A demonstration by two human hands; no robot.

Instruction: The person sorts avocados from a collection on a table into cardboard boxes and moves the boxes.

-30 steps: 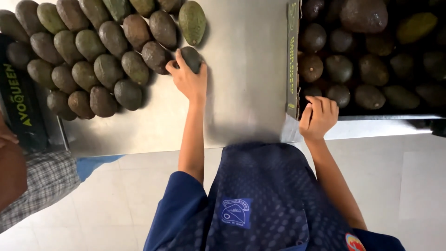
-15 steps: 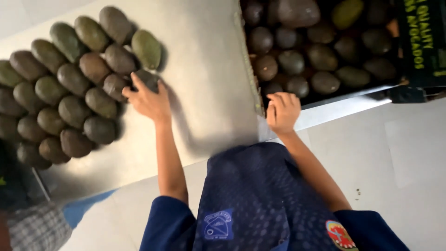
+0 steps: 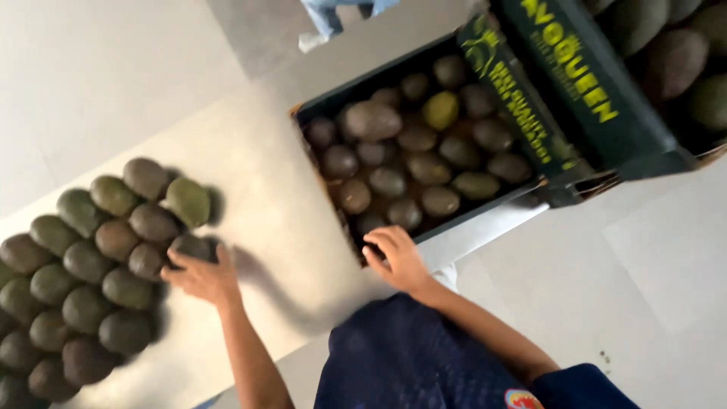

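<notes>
My left hand (image 3: 203, 277) reaches over the steel table (image 3: 261, 178), fingertips spread on a dark avocado (image 3: 193, 246) at the right edge of a packed pile of green and brown avocados (image 3: 91, 265). My right hand (image 3: 398, 257) rests with bent fingers on the near corner of a dark green cardboard box (image 3: 485, 213). The box is full of dark avocados (image 3: 409, 163) and one yellower avocado (image 3: 441, 110). I see nothing inside the right hand.
A second green box (image 3: 598, 106) with avocados overlaps the first at the upper right. White floor tiles (image 3: 651, 288) lie to the right of the table's edge. Another person's legs (image 3: 333, 15) show at the top.
The view has swung left and tilted, so the box now lies higher and to the right. My left hand stays on the avocado at the pile's edge; my right hand stays at the box corner.
</notes>
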